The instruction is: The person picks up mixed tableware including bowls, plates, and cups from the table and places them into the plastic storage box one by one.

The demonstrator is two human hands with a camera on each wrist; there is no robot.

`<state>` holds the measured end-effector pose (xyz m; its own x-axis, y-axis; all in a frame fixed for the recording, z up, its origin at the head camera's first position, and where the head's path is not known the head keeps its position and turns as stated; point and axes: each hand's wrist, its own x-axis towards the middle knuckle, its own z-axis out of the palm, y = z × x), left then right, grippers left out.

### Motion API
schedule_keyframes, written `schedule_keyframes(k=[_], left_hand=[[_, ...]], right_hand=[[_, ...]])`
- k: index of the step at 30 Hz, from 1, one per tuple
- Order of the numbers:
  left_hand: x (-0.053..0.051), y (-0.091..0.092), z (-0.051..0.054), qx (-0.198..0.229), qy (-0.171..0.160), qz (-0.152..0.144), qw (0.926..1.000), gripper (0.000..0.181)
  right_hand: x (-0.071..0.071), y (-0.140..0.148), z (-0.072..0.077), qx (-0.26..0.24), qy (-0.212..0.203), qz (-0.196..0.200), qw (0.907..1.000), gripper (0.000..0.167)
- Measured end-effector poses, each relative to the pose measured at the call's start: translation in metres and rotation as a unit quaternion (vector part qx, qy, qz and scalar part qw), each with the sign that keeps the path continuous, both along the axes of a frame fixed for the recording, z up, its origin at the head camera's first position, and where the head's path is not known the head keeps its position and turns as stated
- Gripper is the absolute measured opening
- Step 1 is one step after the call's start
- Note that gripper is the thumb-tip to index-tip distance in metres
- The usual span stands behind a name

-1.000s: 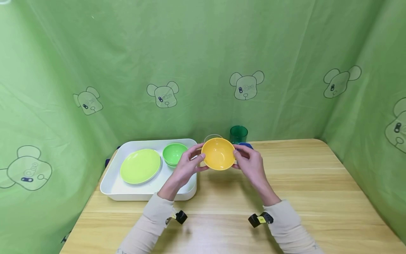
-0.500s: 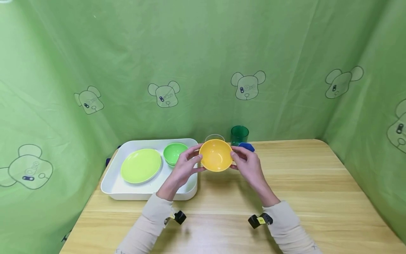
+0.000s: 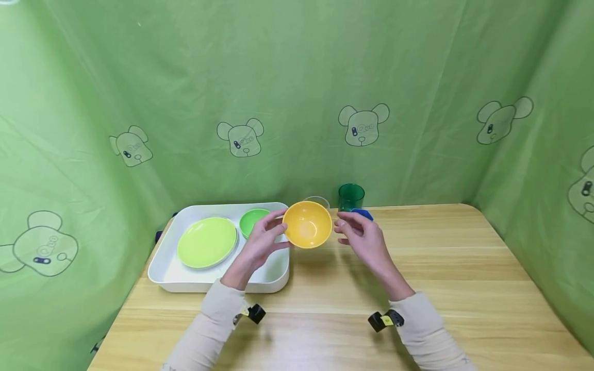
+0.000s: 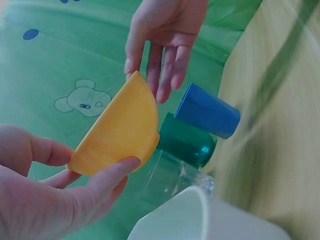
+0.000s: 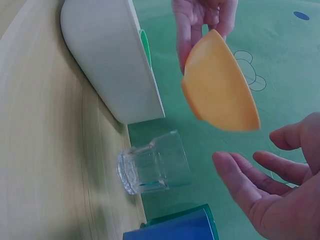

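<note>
A yellow-orange bowl (image 3: pixel 308 225) is held in the air above the table, its inside tilted toward the head camera. My left hand (image 3: pixel 262 238) grips it by its left side, thumb near the rim and fingers round the outer wall, as the left wrist view shows on the bowl (image 4: pixel 120 127). My right hand (image 3: pixel 364 239) is just off the bowl's right side, with a gap between fingertips and bowl. In the right wrist view the right hand (image 5: pixel 280 185) has loosely bent fingers and nothing in them.
A white tray (image 3: pixel 162 275) on the left holds a lime plate (image 3: pixel 206 242) and green bowls (image 3: pixel 250 220). Behind the yellow bowl stand a clear glass (image 5: pixel 155 162), a green cup (image 3: pixel 350 196) and a blue cup (image 4: pixel 207 111). A green curtain (image 3: pixel 297 77) surrounds the wooden table (image 3: pixel 441 268).
The yellow bowl has moved slightly left with my left hand. My right hand, which held its right side before, has let go and is now apart from it.
</note>
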<state>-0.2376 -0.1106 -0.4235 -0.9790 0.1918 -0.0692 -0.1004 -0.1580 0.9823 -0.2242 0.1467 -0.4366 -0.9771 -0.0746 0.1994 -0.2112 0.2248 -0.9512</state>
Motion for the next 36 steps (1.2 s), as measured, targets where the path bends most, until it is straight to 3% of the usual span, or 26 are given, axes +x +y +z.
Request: schedule_keyframes(k=[10, 18, 30, 36], left_hand=[[-0.007, -0.02, 0.007, -0.006, -0.011, 0.018, 0.9997, 0.048], [-0.013, -0.039, 0.017, -0.021, -0.009, 0.035, 0.9991, 0.051], [-0.028, -0.07, 0.014, -0.034, -0.032, 0.079, 0.9958, 0.051], [-0.034, -0.083, 0.011, -0.046, -0.043, 0.087, 0.9942, 0.055]], right_hand=[[-0.002, 0.01, 0.004, 0.028, 0.014, 0.001, 0.9995, 0.033], [-0.005, 0.021, 0.005, 0.115, 0.053, -0.033, 0.9915, 0.032], [-0.008, 0.03, 0.002, 0.122, 0.062, -0.04, 0.9898, 0.031], [-0.009, 0.026, -0.001, 0.107, 0.067, -0.032, 0.9916, 0.034]])
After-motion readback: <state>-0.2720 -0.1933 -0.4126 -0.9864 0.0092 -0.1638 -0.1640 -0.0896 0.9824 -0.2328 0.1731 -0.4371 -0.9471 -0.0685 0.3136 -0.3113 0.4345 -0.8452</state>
